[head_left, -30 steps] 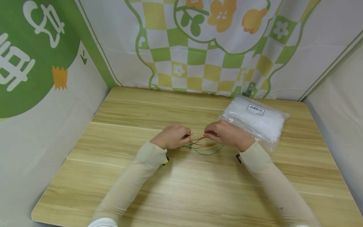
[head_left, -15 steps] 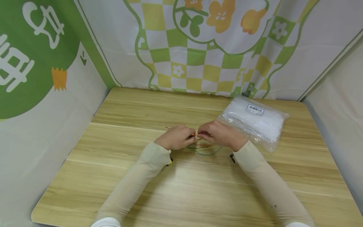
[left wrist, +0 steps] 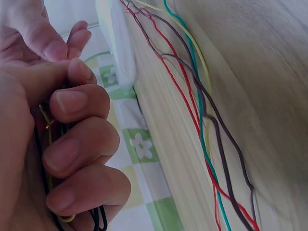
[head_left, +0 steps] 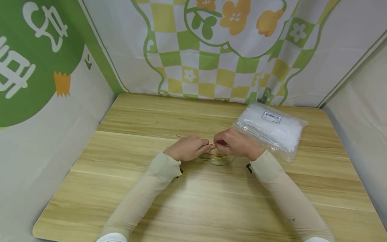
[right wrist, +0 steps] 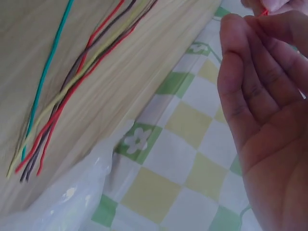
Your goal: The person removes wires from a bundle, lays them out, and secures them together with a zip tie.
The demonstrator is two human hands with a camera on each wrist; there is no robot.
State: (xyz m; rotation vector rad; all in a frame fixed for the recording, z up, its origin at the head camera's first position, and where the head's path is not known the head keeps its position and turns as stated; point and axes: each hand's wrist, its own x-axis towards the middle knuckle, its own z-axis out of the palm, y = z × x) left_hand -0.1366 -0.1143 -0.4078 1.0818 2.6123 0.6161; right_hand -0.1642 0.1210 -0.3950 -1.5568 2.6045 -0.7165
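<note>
Red wires (right wrist: 54, 117) well inside table edges (head_left: 74, 171)

I'm seeing wires (right wrist: 71, 86) looking plastic-coated, smooth, matt; the tabletop (head_left: 205, 208) is showing smooth wood grain, faintly glossy; the bag (head_left: 273, 129) is looking clear-plastic, shiny, wrinkled. I'm reading backdrop (head_left: 223, 64), sleeves (head_left: 142, 196) as matt cloth.

Compared with a second ago, brings the right hand (head_left: 237, 143) leftward and the left hand (head_left: 188, 148) a little to the right, narrowing the gap between fingertips. Spans that gap with a much shorter stretch of wires (head_left: 211, 144). Against half a second ago, parts the hands again very slightly, with left fingertips set a touch further rightward. Over the full second, uncovers more of the bag (head_left: 272, 126) beside the right wrist, and more of the red end (head_left: 178, 136) beyond the left hand.
</note>
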